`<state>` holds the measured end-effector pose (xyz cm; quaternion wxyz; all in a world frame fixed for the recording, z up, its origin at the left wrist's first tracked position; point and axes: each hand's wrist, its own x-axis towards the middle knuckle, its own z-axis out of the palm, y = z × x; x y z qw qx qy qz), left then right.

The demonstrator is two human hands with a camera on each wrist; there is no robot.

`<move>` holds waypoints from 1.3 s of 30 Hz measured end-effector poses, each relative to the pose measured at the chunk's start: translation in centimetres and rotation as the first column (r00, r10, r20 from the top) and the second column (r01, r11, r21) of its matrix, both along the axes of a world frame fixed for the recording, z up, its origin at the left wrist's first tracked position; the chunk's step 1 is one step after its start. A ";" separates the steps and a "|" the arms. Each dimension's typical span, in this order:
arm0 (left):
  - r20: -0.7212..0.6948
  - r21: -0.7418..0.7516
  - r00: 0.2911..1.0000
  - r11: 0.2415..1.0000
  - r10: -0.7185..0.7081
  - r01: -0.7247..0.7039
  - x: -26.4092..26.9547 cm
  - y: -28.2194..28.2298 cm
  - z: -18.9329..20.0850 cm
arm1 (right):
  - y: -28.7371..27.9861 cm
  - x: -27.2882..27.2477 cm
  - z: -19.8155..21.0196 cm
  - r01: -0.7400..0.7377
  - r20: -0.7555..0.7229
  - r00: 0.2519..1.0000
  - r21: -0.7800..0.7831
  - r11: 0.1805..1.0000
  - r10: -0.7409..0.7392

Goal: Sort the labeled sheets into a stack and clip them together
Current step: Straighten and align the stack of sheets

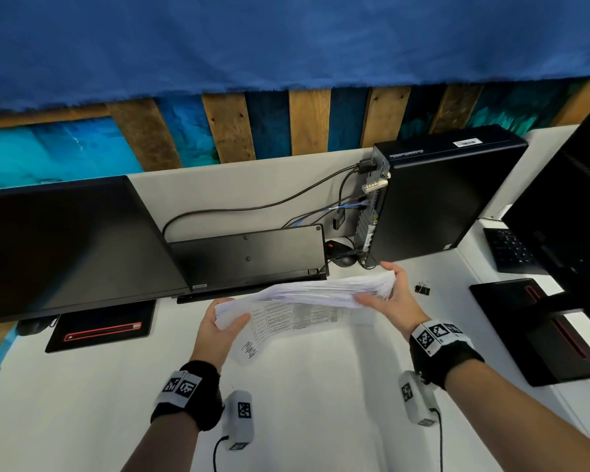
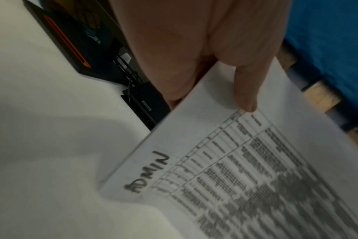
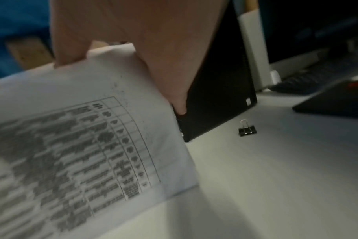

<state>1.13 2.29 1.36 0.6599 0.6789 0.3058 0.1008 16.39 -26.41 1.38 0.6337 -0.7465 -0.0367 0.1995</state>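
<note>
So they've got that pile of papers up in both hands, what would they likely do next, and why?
Probably tap the stack of sheets down on the desk to square its edges. Left hand and right hand grip opposite ends, the sheets look fanned and uneven, and the binder clip lies unused beside the right hand.

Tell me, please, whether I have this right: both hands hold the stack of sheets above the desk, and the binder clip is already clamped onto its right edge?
Not quite. The left hand and right hand do hold the stack of sheets above the desk, but the binder clip lies loose on the desk, apart from the sheets, as the right wrist view shows.
</note>
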 end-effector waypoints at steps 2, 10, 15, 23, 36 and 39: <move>-0.034 0.005 0.999 1.000 -0.024 0.025 0.0 0.0 -1.1 | 0.0 -0.4 -0.5 -0.043 0.011 0.999 -0.074 0.996 0.044; -0.007 -0.052 0.999 0.998 0.046 -0.047 0.2 0.1 -1.3 | 0.0 -0.2 -0.6 -0.068 0.235 0.964 -0.248 0.966 0.128; 0.011 -0.075 1.000 0.997 -0.013 0.014 0.4 2.3 0.0 | -0.5 1.2 0.9 0.240 0.098 0.965 0.058 0.969 -0.245; 0.042 -0.085 0.999 0.996 -0.033 0.037 -1.0 1.3 -1.0 | -0.2 -0.9 -1.0 0.126 -0.083 0.989 0.077 0.989 -0.120; -0.123 -0.117 0.978 0.976 0.167 -0.182 -0.6 -1.6 -3.6 | -0.2 -2.9 -4.2 0.123 -0.125 0.982 -0.142 0.982 -0.141; -0.124 -0.109 0.981 0.981 0.148 -0.162 -0.1 -0.9 -2.9 | -0.3 -2.3 -2.7 0.103 -0.066 0.992 -0.114 0.988 -0.111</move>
